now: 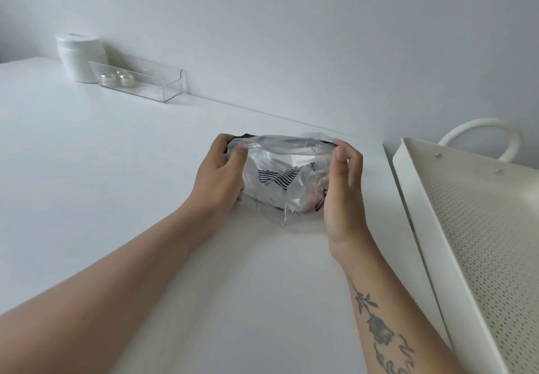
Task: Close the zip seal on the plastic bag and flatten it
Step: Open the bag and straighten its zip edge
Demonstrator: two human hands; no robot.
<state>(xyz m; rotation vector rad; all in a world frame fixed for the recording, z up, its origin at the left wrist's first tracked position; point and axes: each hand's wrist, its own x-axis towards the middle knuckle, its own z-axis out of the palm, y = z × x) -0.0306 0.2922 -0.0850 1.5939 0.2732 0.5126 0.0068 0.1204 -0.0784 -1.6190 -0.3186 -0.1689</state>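
A clear plastic zip bag (287,198) stands on the white table (116,169) near the far edge, between both hands. Inside it lies black-and-white striped fabric (278,179) and some white material. My left hand (221,178) pinches the left end of the bag's top seal, and my right hand (341,187) pinches the right end. The seal strip (283,147) is stretched between them, with a dark edge at each end. The bag's mouth gapes slightly, and its body is puffed and crumpled. Its lower corners are partly hidden by my palms.
A clear acrylic tray (151,87) holding two small jars stands at the back left against the wall, beside a white round container (80,55). A cream perforated cart tray (478,227) with a looped handle stands right of the table edge.
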